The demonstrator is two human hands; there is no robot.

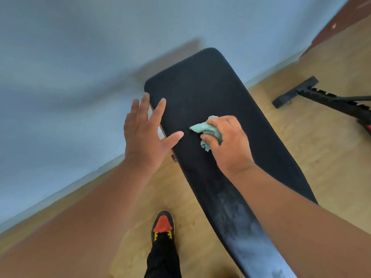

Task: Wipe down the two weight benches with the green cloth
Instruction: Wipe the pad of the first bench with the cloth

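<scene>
Cloth (207, 131): green, crumpled into a wad, bunched under the right hand's fingers; its loose ends stick out on the thumb side and toward the left hand.
Right hand (228, 142): curled over the cloth, fingers and thumb closed on it, pressing it down onto the bench pad; the forearm runs back along the pad toward the camera.
Left hand (145, 130): empty, fingers spread wide, palm down, at the pad's left edge just beside the right hand; thumb and forefinger reach over the pad, the other fingers lie past its edge. Whether it touches the pad cannot be told.
Gap between hands: small; the left thumb tip points at the cloth's near end but stays apart from it.
Bench (202, 87): black padded worktop, long and narrow, running from beyond the hands back under the right forearm.
Pad surface: dull and dark ahead of the hands; paler streaks and a sheen behind the right wrist.
Second bench (329, 99): only a black frame shows, on the floor well to the right of the right hand.
Floor (301, 149): light wood on both sides of the bench.
Shoe (163, 225): black with a red toe, on the floor below the left forearm.
Wall (60, 67): pale blue, beyond the left hand, blurred.
</scene>
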